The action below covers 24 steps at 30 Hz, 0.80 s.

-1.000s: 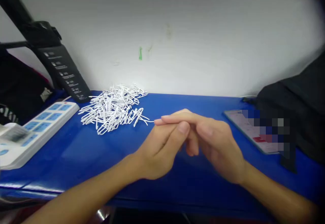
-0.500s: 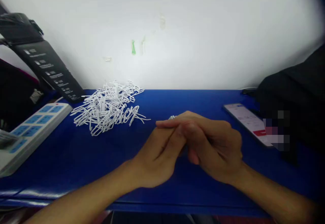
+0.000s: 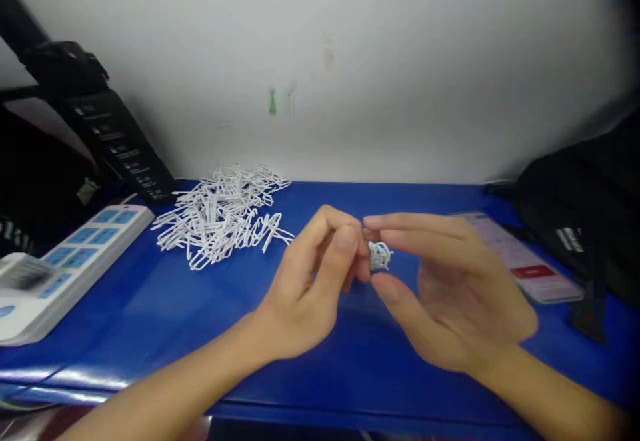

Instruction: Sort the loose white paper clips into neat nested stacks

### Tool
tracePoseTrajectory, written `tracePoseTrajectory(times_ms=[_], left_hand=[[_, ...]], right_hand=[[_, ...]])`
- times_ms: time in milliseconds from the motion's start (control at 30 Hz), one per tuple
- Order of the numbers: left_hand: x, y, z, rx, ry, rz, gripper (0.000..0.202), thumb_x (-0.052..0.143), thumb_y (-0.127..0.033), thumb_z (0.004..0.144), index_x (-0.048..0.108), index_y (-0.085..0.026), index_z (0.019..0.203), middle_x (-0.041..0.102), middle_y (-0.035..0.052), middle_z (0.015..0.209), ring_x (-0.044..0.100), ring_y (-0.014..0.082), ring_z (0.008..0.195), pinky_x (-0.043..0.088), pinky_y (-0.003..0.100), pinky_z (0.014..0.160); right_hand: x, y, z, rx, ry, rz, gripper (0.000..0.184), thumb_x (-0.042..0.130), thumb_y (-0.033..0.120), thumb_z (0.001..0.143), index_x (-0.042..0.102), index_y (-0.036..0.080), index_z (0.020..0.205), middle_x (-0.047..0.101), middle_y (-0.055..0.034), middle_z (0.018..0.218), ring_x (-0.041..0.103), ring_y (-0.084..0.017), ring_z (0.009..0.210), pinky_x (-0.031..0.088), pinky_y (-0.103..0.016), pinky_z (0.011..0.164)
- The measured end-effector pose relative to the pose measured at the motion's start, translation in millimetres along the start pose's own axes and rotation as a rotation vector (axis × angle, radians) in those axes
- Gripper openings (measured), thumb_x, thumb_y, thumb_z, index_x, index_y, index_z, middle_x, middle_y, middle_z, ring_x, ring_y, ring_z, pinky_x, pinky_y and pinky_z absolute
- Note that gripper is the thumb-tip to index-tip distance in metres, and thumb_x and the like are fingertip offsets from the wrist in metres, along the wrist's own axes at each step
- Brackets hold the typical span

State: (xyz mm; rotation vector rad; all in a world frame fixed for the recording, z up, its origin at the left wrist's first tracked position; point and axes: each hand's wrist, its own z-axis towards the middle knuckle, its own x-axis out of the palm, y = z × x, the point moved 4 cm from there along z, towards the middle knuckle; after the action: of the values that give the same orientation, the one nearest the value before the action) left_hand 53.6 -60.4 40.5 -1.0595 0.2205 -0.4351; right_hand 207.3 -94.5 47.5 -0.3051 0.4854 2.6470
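My left hand (image 3: 320,274) is closed, thumb against curled fingers, around a bundle of thin white bent wire pieces (image 3: 381,255). Only the bundle's looped ends show, sticking out to the right past the fingertips; its other end is hidden in the hand. My right hand (image 3: 450,287) is open beside those ends, thumb below and fingers stretched out above, with a gap between. To the left of the hands, a loose pile of similar white wire pieces (image 3: 215,221) lies tangled on the blue table (image 3: 200,321).
A white power strip (image 3: 85,261) with blue sockets lies at the left. Behind it leans a black printed strip-shaped object (image 3: 130,147). At the right are a phone (image 3: 535,271) with a lit screen and dark fabric (image 3: 590,187). A white wall (image 3: 400,94) closes the back.
My right hand has come off my left and opened towards the right. The ends of the white bundle now show between the hands. The camera view has shifted slightly.
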Motion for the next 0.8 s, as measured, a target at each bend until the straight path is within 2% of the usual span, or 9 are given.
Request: tracePoseTrajectory(times_ms=[133, 367, 500, 600, 800], left_hand=[[0.7, 0, -2, 0.031, 0.019, -0.015, 0.032, 0.046, -0.046, 0.111, 0.051, -0.020, 0.093, 0.052, -0.0009, 0.080, 0.045, 0.0106, 0.065, 0.043, 0.023, 0.059], [3.4, 2, -7, -0.050, 0.043, -0.077, 0.033, 0.045, -0.049, 0.111, 0.046, -0.021, 0.094, 0.044, -0.0023, 0.079, 0.039, 0.0106, 0.065, 0.038, 0.022, 0.055], [4.3, 3, -8, -0.068, 0.055, -0.091, 0.034, 0.045, -0.051, 0.110, 0.045, -0.022, 0.094, 0.043, -0.0024, 0.078, 0.038, 0.0108, 0.065, 0.036, 0.023, 0.055], [4.6, 3, -8, -0.060, 0.064, -0.087, 0.035, 0.045, -0.052, 0.110, 0.046, -0.021, 0.095, 0.044, -0.0021, 0.078, 0.038, 0.0110, 0.064, 0.035, 0.025, 0.055], [3.9, 1, -9, -0.039, 0.066, -0.072, 0.032, 0.045, -0.050, 0.111, 0.047, -0.022, 0.095, 0.045, -0.0022, 0.077, 0.038, 0.0110, 0.062, 0.035, 0.025, 0.054]], right_hand=[[3, 8, -3, -0.072, 0.002, -0.145, 0.046, 0.081, 0.018, 0.088, 0.071, 0.032, 0.131, 0.079, -0.0097, 0.120, 0.078, -0.029, 0.102, 0.069, -0.047, 0.083], [4, 10, -6, -0.173, -0.005, -0.263, 0.053, 0.082, 0.017, 0.087, 0.071, 0.034, 0.136, 0.080, -0.0080, 0.118, 0.078, -0.027, 0.099, 0.068, -0.044, 0.083], [4, 13, -5, -0.235, 0.012, -0.270, 0.048, 0.083, 0.008, 0.084, 0.076, 0.028, 0.127, 0.080, -0.0070, 0.115, 0.078, -0.024, 0.098, 0.068, -0.039, 0.081], [4, 14, -5, -0.230, 0.077, -0.250, 0.045, 0.083, 0.005, 0.082, 0.078, 0.027, 0.120, 0.079, -0.0066, 0.116, 0.078, -0.024, 0.099, 0.068, -0.037, 0.081], [1, 16, -2, -0.197, 0.107, -0.236, 0.051, 0.081, 0.008, 0.085, 0.075, 0.034, 0.129, 0.080, -0.0040, 0.115, 0.079, -0.026, 0.097, 0.069, -0.040, 0.080]])
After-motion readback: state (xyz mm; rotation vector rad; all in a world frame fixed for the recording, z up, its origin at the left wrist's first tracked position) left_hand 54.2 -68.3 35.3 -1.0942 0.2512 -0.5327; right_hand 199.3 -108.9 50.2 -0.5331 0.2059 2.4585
